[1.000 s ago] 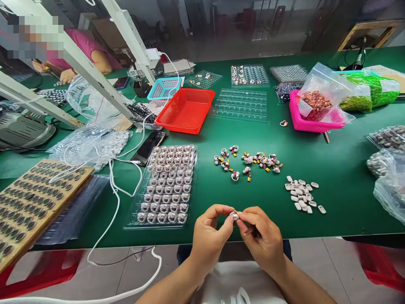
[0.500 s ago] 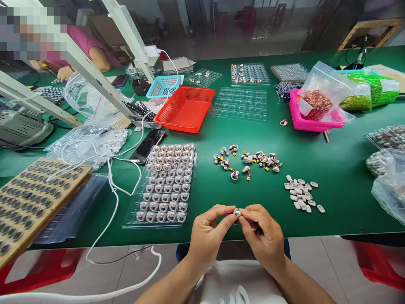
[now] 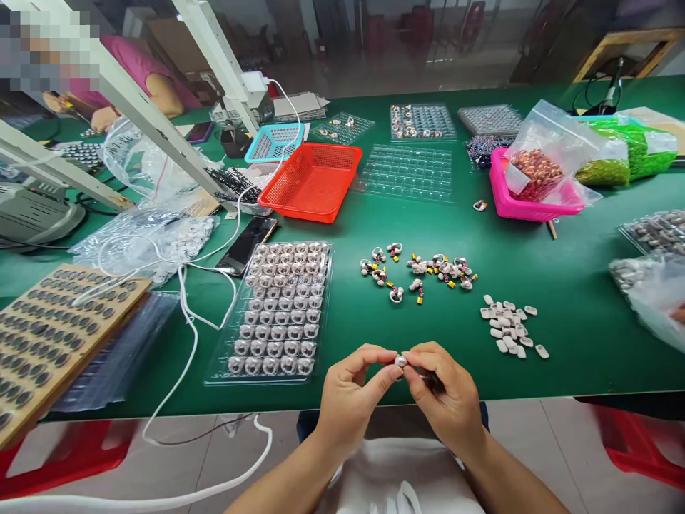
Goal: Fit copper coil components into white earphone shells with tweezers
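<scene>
Close to the table's front edge, my left hand [image 3: 356, 389] and my right hand [image 3: 447, 392] meet, thumbs and index fingers pinching a small silvery rounded earbud part [image 3: 401, 361] from both sides. Something dark shows partly under my right fingers; I cannot make it out. Beyond my hands lie loose clip-shaped earbud pieces [image 3: 439, 268] with orange tabs. To their right is a loose group of small pale oblong caps [image 3: 511, 327]. Left of my hands, a clear plastic tray [image 3: 214, 371] holds rows of silvery rounded parts.
A red basket [image 3: 315, 208], a blue basket [image 3: 254, 151] and an empty clear tray [image 3: 407, 173] are farther back. A pink basket [image 3: 535, 208] holds a bag of copper-coloured pieces. White cables [image 3: 185, 357] cross the left side. Another person's hand [image 3: 678, 314] shows at the right edge.
My hands keep their pinch on the earbud part with only slight finger movement. At the right edge, a plastic bag has shifted and another person's hand has appeared by it.
</scene>
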Available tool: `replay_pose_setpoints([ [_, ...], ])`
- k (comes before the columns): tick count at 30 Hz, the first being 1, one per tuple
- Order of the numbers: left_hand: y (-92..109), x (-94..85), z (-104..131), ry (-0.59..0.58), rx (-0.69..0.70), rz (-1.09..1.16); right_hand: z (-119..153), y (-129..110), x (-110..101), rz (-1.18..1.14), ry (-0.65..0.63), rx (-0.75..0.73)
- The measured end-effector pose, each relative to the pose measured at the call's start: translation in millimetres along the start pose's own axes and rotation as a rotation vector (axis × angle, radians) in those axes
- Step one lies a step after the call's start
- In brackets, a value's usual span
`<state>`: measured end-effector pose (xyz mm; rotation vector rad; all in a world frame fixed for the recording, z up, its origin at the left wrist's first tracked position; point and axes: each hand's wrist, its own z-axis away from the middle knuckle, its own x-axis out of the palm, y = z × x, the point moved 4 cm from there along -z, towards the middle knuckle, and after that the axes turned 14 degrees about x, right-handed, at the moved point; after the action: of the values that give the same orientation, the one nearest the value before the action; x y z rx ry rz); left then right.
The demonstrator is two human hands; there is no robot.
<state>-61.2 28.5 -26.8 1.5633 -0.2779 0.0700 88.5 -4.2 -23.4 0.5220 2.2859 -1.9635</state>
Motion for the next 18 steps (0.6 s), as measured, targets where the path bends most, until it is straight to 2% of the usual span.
replay_pose_setpoints([
  [4, -1, 1.1, 0, -0.01, -0.018, 0.03, -5, 0, -3, -0.045, -0.057, 0.054],
  [9, -3, 1.1, 1, -0.004, -0.049, 0.072, -6, 1, -5, -0.058, -0.084, 0.032],
  [14, -2, -3.4, 0, -0.047, -0.061, 0.05, -9, 2, -9, -0.078, -0.232, 0.011],
  [18, -2, -4.1, -2, -0.08, -0.124, 0.096, -15, 0, -12, -0.117, -0.349, 0.079],
])
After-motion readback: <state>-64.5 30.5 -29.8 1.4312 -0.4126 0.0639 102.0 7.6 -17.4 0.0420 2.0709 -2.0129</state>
